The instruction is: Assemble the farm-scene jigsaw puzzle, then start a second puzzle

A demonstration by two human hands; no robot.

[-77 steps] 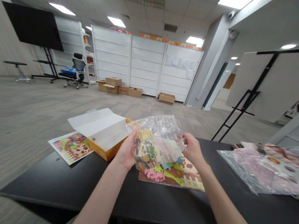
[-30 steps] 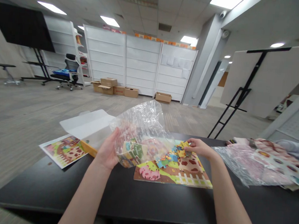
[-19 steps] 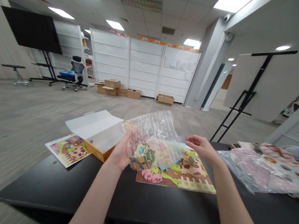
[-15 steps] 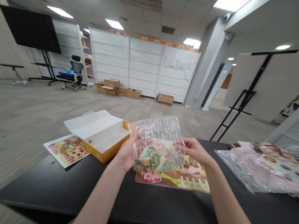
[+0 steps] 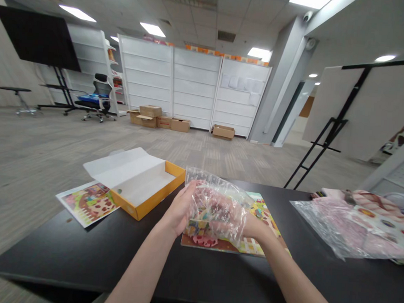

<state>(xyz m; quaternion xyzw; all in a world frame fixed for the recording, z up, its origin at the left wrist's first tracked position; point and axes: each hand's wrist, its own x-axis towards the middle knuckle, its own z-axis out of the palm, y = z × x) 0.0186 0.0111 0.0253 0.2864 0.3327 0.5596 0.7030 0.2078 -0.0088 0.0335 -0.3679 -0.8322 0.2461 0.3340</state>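
Bag (image 5: pixel 207 200): now drawn over the right hand (image 5: pixel 230 213), which earlier pinched its right edge from outside.
Bag mouth: faces right, at the wrist; long axis roughly left to right.
Bag position: above the puzzle board (image 5: pixel 265 210), right of the left hand (image 5: pixel 180 210).
Left grip: thumb and fingers pinching the bag's left side.
Right grip: blurred by plastic; cannot tell.

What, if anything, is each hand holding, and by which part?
The left hand holds the clear bag by its left side; the right hand is inside it, its grip unclear.
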